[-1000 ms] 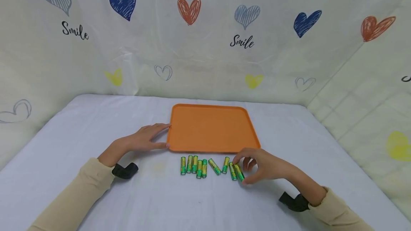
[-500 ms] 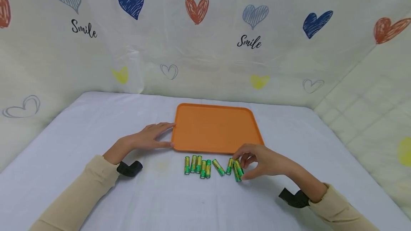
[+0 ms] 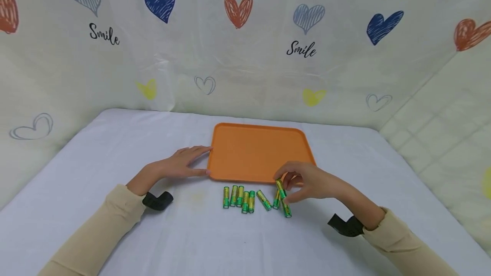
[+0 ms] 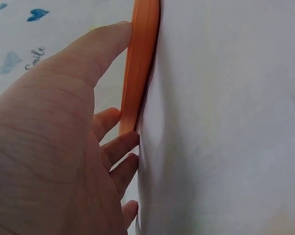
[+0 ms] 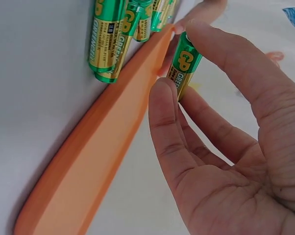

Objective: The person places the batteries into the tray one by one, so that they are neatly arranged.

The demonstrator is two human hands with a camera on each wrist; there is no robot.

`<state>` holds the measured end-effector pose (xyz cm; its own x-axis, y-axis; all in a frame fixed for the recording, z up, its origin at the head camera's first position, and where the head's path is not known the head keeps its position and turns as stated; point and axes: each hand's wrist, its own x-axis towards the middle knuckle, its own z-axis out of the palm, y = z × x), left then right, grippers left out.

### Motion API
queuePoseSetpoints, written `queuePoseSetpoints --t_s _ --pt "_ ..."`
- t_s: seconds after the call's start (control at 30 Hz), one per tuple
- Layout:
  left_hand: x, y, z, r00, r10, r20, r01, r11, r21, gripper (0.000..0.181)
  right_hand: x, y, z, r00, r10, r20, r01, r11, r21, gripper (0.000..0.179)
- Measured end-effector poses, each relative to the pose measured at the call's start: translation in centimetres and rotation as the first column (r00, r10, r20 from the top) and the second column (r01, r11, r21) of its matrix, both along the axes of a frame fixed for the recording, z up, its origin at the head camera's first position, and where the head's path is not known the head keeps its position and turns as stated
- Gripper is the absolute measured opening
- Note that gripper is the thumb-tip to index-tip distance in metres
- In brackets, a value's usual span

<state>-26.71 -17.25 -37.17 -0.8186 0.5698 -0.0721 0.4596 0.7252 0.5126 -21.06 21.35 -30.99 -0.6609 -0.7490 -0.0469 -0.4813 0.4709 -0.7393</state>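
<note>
Between thumb and fingertips my right hand (image 3: 312, 181) pinches a green and gold battery (image 5: 184, 62) by its two ends, raised above the others near the tray's front edge. Several like batteries lie on the cloth: a pair (image 5: 106, 39) close below the held one, a slanted battery (image 3: 264, 200) beside them, and a loose row (image 3: 234, 196) further left. My left hand (image 3: 182, 163) rests its thumb and fingertips against the left rim of the orange tray (image 3: 261, 152). In the left wrist view the thumb (image 4: 106, 44) touches the tray's side, with the fingers spread along it.
A white cloth (image 3: 192, 242) covers the table. Behind it hangs a pale backdrop (image 3: 261, 63) printed with hearts and the word Smile. Black straps (image 3: 158, 200) sit at both wrists.
My right hand has taken hold of the rightmost battery and lifted it up toward the tray. The left hand stays at the tray's rim. The head view has shifted slightly.
</note>
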Motion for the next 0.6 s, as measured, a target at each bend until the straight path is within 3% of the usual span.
queuePoseSetpoints --t_s 0.33,0.6 --pt "-0.1 0.1 0.1 1.000 -0.004 0.000 0.004 1.000 0.006 0.082 -1.5 -1.5 0.8 0.997 0.031 -0.075 -0.033 0.999 -0.030 0.048" --pt "0.0 0.0 -0.2 1.000 0.004 -0.002 -0.004 1.000 -0.006 0.082 -2.5 -2.6 1.5 0.995 -0.025 -0.094 0.019 0.997 -0.071 0.048"
